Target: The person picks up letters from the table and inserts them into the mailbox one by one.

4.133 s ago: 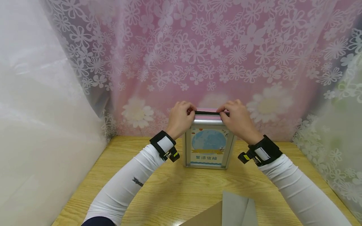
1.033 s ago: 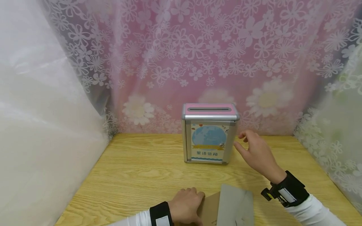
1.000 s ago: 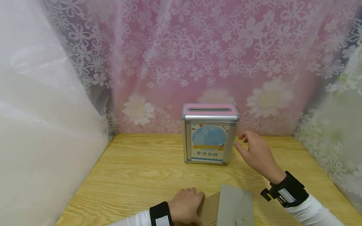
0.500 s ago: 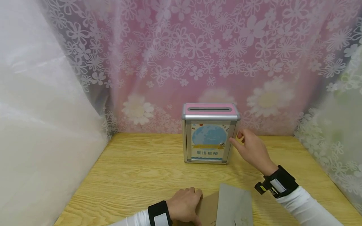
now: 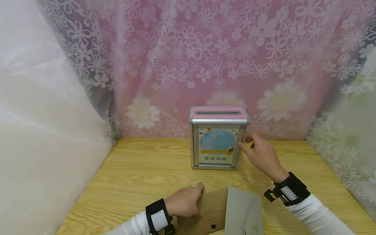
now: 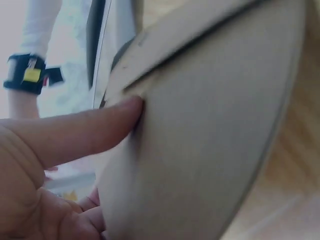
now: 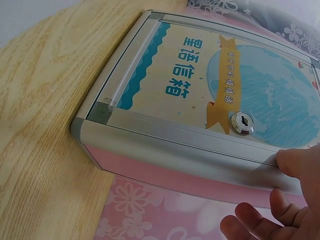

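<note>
My left hand (image 5: 185, 200) pinches a brown paper envelope (image 5: 215, 202) by its left part. In the left wrist view the thumb (image 6: 100, 130) presses on the envelope's face, with the other fingers partly hidden behind it. A grey envelope (image 5: 242, 209) overlaps the brown one on the right. Farther back stands an upright letter box (image 5: 194, 147) with a pink top and a slot (image 5: 218, 113). Beside it, my right hand (image 5: 262, 156) touches the right front frame with its thumb. In the right wrist view the other fingers (image 7: 250, 220) are loosely bent, near the box's pink side.
The letter box rests on a wood-grain table (image 5: 141, 173); a keyed lock (image 7: 242, 122) sits in its front. Behind hangs a pink flowered curtain (image 5: 176, 81). A whitish sheet (image 5: 44, 130) closes off the left, and another flowered curtain (image 5: 349, 143) the right.
About four seconds ago both hands held a dark item at the box's slot; now none shows there. Since then my left hand has come to the brown envelope and raised it. My right thumb has reached the box.
</note>
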`<state>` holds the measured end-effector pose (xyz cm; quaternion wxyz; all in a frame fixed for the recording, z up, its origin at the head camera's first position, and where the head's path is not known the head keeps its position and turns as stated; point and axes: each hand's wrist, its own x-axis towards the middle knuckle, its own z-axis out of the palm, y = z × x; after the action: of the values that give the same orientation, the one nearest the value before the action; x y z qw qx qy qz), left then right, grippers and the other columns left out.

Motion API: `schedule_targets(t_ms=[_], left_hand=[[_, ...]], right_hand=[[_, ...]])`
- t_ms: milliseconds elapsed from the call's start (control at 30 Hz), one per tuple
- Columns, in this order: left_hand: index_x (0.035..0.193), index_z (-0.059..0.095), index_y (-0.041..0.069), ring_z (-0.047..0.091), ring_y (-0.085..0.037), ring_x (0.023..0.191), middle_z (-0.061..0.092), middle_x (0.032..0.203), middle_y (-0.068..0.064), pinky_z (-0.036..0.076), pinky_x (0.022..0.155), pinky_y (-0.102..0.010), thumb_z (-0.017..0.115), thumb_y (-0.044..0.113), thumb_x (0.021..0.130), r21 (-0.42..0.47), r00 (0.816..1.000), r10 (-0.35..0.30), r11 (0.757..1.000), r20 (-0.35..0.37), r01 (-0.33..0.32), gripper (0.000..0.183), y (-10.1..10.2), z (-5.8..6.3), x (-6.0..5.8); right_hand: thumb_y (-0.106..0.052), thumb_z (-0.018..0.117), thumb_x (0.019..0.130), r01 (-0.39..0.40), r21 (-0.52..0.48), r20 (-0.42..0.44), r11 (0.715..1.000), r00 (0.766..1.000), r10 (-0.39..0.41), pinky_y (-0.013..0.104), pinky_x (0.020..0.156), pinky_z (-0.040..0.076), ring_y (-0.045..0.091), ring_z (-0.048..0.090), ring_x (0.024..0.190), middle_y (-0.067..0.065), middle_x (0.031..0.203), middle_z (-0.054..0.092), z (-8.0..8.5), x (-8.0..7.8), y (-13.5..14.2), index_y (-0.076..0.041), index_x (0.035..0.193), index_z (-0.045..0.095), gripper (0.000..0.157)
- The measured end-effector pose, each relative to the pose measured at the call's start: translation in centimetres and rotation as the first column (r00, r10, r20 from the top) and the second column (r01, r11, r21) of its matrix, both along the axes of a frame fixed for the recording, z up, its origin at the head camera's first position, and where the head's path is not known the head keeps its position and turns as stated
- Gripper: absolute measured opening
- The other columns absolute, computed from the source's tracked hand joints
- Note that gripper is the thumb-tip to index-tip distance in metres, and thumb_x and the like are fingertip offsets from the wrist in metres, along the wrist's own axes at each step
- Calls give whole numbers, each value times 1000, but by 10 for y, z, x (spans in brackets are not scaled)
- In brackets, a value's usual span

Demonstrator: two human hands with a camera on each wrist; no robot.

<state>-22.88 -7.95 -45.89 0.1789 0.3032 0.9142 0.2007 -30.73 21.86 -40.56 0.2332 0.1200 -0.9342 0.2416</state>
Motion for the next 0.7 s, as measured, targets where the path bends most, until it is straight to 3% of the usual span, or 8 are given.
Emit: schedule_targets(t_ms=[167, 433, 700], left_hand=[[117, 52, 14, 51, -6, 66, 59, 82, 5, 46, 55, -26, 81, 19, 72, 9, 998, 14, 1000, -68, -13, 53, -13, 16, -8], [118, 56, 9, 53, -9, 71, 61, 90, 3, 46, 57, -28, 71, 8, 76, 30, 985, 26, 999, -168, -21, 45, -37, 36, -19], [100, 54, 13, 44, -12, 62, 52, 73, 4, 34, 49, -26, 69, 6, 77, 78, 977, 51, 996, -208, -35, 29, -42, 48, -20]], right_hand=[[-39, 63, 90, -15, 0, -17, 1000, 1000, 15, 44, 57, 48, 26, 55, 78, 11, 90, 59, -2, 0, 2, -6, 99, 56, 35], [-37, 63, 91, -27, 1, -32, 1000, 999, 27, 44, 58, 48, 26, 55, 77, 11, 90, 59, -3, 0, 3, -7, 99, 55, 32], [-31, 66, 89, -25, 22, -51, 999, 998, 26, 41, 54, 46, 22, 55, 72, 9, 86, 60, -8, 1, 2, -7, 97, 55, 27]])
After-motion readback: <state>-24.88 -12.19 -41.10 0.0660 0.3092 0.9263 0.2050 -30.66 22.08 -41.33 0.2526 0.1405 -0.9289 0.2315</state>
